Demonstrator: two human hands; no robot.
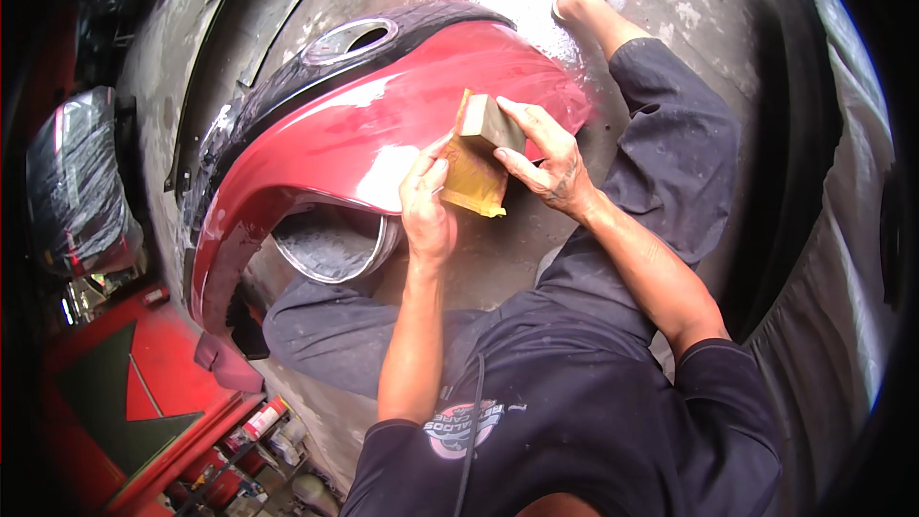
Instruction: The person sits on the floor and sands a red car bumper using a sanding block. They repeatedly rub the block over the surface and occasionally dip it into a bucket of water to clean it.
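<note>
My right hand (557,161) grips a grey-tan sanding block (492,123), thumb and fingers on its right side. A sheet of yellow sandpaper (479,180) lies against the block's underside and left edge, with its lower part spread out below. My left hand (427,211) pinches the sheet's left edge between thumb and fingers. Both hands are above the near edge of a red car fender (316,148), which has pale sanded patches and a black trim along its far side. The fender's arch rests over a grey bucket (330,244) beside my bent left leg.
A round opening with a pale rim (351,40) sits at the fender's far side. At the left stand a plastic-wrapped part (81,182) and a red panel (177,364). Cans and bottles (258,421) crowd a lower-left shelf. A grey sheet (833,278) hangs at the right.
</note>
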